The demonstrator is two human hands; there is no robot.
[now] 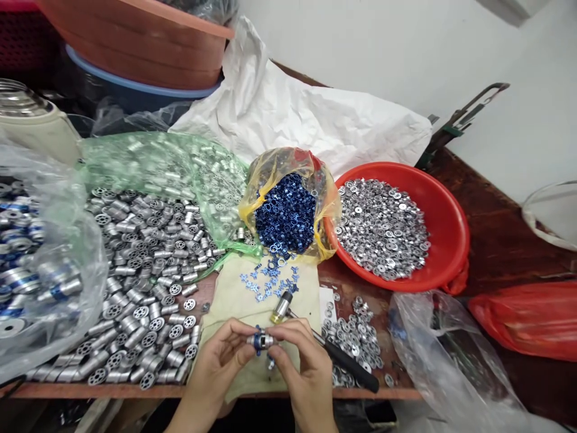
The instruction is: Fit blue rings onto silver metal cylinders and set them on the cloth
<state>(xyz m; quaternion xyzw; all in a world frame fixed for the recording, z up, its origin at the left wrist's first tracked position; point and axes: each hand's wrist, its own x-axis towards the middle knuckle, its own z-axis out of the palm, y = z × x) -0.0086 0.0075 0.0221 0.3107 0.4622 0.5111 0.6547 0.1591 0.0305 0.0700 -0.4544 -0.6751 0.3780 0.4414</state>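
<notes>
Cylinder (261, 341) with blue ring sits pinched between left hand (219, 361) and right hand (303, 368).

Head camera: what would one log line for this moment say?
left hand: pinches small cylinder | right hand: pinches its other end | mallet: lies on cloth
</notes>
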